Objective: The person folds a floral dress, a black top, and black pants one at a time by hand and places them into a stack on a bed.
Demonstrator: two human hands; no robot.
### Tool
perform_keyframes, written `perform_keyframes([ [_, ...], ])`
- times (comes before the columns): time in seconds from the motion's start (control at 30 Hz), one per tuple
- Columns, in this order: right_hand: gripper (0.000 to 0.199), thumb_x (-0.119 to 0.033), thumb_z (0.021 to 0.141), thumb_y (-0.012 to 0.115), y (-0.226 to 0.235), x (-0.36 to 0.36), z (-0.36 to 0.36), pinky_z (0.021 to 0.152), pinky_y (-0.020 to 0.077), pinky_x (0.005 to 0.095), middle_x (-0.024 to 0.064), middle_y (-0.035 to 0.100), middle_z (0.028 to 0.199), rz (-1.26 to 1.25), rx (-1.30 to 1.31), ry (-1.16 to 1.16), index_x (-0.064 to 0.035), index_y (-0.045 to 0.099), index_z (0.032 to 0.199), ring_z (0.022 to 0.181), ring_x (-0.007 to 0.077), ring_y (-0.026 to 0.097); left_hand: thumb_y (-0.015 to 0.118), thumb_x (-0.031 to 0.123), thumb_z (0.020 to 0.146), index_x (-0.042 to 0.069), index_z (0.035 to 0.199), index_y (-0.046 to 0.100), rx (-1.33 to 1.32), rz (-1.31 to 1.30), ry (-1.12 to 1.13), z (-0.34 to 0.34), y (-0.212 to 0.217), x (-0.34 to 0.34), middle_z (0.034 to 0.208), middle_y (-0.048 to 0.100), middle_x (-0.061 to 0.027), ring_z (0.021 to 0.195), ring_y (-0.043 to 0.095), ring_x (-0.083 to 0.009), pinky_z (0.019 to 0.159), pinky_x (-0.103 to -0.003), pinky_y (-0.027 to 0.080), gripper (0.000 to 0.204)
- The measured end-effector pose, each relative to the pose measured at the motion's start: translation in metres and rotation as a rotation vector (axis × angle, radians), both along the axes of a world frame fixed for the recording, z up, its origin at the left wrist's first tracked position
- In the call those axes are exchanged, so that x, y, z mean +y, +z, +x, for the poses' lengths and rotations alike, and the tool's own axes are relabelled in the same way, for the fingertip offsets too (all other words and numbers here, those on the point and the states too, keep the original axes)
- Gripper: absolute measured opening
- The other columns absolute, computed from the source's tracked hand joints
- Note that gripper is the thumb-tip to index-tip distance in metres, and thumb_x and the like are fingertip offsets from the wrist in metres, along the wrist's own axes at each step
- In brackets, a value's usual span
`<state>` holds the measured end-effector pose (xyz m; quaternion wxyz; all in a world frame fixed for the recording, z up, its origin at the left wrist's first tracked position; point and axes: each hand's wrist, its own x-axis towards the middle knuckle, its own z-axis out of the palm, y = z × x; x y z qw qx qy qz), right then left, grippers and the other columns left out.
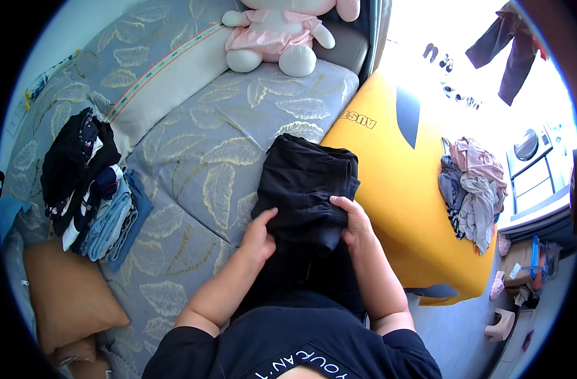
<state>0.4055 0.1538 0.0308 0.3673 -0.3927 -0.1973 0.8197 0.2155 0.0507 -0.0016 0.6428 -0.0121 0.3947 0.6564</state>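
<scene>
A folded black garment [309,183], possibly trousers with a gathered seam showing, lies in a compact bundle in front of me, just above my lap. My left hand [260,239] grips its near left corner, thumb on top and fingers tucked underneath. On the near right side, my right hand [354,221] holds it the same way, its thumb pressed on the cloth. The bundle's far end reaches over the grey leaf-patterned sofa [206,183] and touches the edge of the yellow cloth [389,208] on the right.
At the left on the sofa sit stacked dark clothes [77,164] and folded blue jeans [115,215], near a brown cushion [74,294]. A plush toy [273,41] sits at the back. Crumpled clothes [475,189] lie on the yellow cloth. Trousers [512,47] hang at far right.
</scene>
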Motion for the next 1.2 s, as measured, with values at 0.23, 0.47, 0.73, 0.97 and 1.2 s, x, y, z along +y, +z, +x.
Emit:
perform_keyframes([
  [0.23,0.060,0.001,0.078,0.068,0.087,0.003,-0.053,0.091,0.0521,0.0401,0.0147,0.060,0.116,0.475,0.313,0.100,-0.0018,0.042,0.131,0.104,0.0257,0.062,0.063,0.006,0.079,-0.002,0.118,0.058,0.334,0.485,0.232,-0.072,0.122,0.006,0.115,0.064,-0.0139,0.104,0.063,-0.0270,0.096,-0.041,0.049,0.040],
  [0.47,0.057,-0.006,0.083,0.071,0.003,-0.032,-0.149,0.089,0.0504,0.0429,0.0097,0.057,0.125,0.119,0.150,0.325,-0.0058,0.043,0.132,0.110,0.0243,0.059,0.068,0.003,0.075,-0.004,0.135,0.041,0.916,-0.050,0.518,-0.163,0.083,-0.034,0.132,0.052,-0.0190,0.114,0.056,-0.0303,0.100,-0.040,0.043,0.066],
  [0.73,0.055,-0.037,0.083,0.073,-0.038,-0.047,-0.150,0.063,0.0538,0.0318,0.0124,0.063,0.102,0.210,-0.396,0.521,-0.0014,0.050,0.117,0.078,0.0188,0.065,0.063,0.048,0.084,0.012,0.136,0.048,2.360,-0.215,-0.224,-0.142,0.048,0.022,0.148,0.034,-0.0171,0.139,0.027,-0.0385,0.103,-0.066,0.025,0.065],
  [0.97,0.021,-0.022,0.084,0.069,0.005,-0.020,-0.162,0.066,0.0483,0.0369,0.0118,0.063,0.080,1.571,-0.697,0.062,-0.0026,0.061,0.080,0.071,0.0286,0.061,0.055,0.046,0.089,0.011,0.148,0.029,2.230,-0.218,-0.485,-0.127,0.024,0.041,0.155,0.020,-0.0174,0.143,0.018,-0.0384,0.108,-0.067,0.016,0.074],
  [1.2,0.044,-0.042,0.091,0.052,0.004,0.023,-0.277,0.105,0.0287,0.0602,0.0113,0.040,0.144,2.248,-0.922,0.429,-0.0173,0.057,0.128,0.137,0.0309,0.031,0.046,0.060,0.089,0.011,0.148,0.029,2.129,-0.736,-0.457,-0.153,0.027,-0.020,0.155,0.020,-0.0182,0.144,0.013,-0.0386,0.108,-0.068,0.013,0.078],
])
